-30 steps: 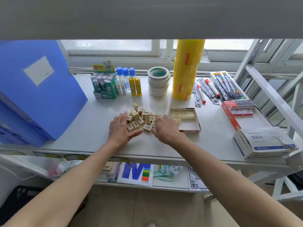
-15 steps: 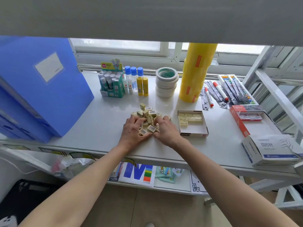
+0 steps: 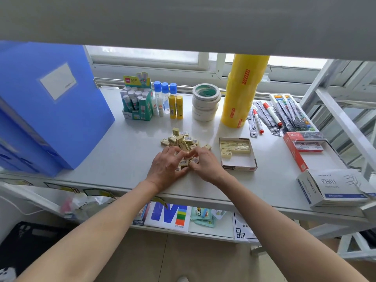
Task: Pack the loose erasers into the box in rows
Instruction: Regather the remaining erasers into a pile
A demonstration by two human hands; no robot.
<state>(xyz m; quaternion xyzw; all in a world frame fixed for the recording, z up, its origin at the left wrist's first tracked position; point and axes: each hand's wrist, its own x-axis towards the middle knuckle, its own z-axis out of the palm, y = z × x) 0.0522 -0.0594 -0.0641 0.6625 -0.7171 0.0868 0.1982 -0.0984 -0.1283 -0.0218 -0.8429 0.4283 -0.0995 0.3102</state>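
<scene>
A heap of small cream erasers (image 3: 184, 139) with barcode labels lies on the white shelf, left of a shallow open box (image 3: 240, 167). The box holds two rows of erasers (image 3: 235, 146) along its far side and one more at the near left. My left hand (image 3: 166, 166) and my right hand (image 3: 204, 164) rest on the near edge of the heap, fingertips pinching erasers between them. The erasers under my fingers are partly hidden.
Blue file boxes (image 3: 50, 110) stand at the left. Glue sticks (image 3: 138, 104), tape rolls (image 3: 205, 104) and a tall yellow tape stack (image 3: 242, 92) line the back. Markers (image 3: 272, 115), a red box (image 3: 301, 147) and a paper-clip box (image 3: 333, 190) lie at the right.
Both hands have closed in from the sides of the heap and now meet at its near edge, fingers curled onto erasers. The camera has shifted, so the scene sits further right.
</scene>
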